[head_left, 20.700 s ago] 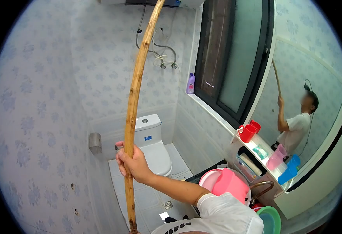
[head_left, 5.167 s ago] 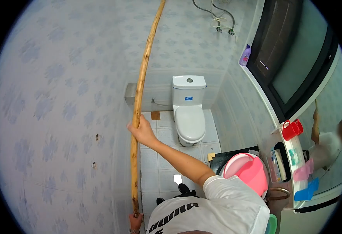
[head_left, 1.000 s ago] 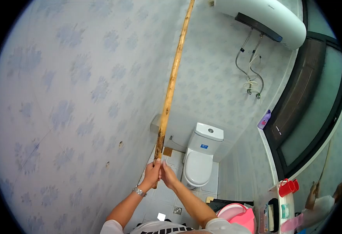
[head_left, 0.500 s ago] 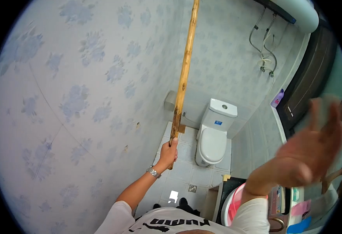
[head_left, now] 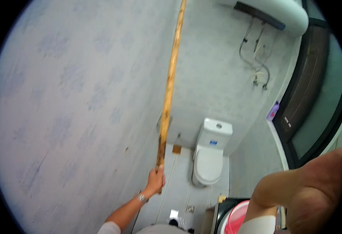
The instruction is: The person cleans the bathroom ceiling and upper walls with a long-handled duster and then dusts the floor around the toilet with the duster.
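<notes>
My left hand (head_left: 155, 181) is closed round the dark lower end of a long wooden pole (head_left: 172, 74). Knots mark its yellowish surface, and the pole rises, slightly tilted, past the top of the view. A short stub shows below my fist, and a metal-banded watch (head_left: 141, 197) circles the wrist. At the lower right my right hand (head_left: 317, 187) is raised close to the camera, palm showing. Its fingers run into the dark edge of the view and are hidden. Nothing is seen in that palm.
A white toilet (head_left: 208, 165) stands against the far wall. Above it hang a water heater (head_left: 291, 15) and its hoses. A purple bottle (head_left: 272, 111) sits on the ledge by the dark-framed window (head_left: 303, 89). A pink basin (head_left: 236, 218) is at the lower right; a floor drain (head_left: 190, 209) lies ahead.
The view has shifted, so the toilet and heater sit lower. My left hand, still round the pole, appears lower and further left. My right hand's spread fingers have passed out of sight at the right edge.
</notes>
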The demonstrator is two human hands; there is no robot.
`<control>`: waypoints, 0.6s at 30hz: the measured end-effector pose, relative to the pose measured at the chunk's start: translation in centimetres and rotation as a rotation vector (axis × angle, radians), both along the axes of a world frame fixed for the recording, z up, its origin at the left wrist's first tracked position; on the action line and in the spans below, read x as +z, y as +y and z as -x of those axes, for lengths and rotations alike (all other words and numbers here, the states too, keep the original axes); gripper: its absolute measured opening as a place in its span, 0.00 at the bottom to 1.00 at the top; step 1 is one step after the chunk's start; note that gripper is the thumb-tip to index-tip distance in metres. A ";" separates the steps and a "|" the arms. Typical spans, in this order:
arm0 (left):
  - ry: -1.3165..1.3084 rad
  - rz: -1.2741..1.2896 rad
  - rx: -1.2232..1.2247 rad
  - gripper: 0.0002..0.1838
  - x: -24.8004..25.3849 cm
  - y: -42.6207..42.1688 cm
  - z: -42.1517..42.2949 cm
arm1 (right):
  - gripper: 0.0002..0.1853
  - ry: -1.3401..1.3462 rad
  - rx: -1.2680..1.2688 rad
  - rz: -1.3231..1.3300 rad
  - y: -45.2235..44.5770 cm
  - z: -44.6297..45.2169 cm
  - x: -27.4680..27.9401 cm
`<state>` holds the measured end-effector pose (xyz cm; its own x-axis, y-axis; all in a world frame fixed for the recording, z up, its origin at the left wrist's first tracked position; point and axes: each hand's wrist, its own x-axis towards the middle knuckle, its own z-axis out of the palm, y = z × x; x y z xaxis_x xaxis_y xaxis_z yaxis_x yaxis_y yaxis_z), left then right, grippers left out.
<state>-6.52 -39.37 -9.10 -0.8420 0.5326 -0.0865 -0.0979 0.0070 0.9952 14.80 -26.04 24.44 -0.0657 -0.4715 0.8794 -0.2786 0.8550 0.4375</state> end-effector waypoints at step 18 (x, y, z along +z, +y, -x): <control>-0.049 0.052 0.018 0.28 -3.5 8.6 2.2 | 0.20 -0.077 0.026 0.130 8.9 2.9 -0.9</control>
<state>-8.76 -30.77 -12.57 -0.8457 0.5107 -0.1548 -0.1467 0.0563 0.9876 11.89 -17.15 23.52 -0.1245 -0.3562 0.9261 -0.3295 0.8952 0.3000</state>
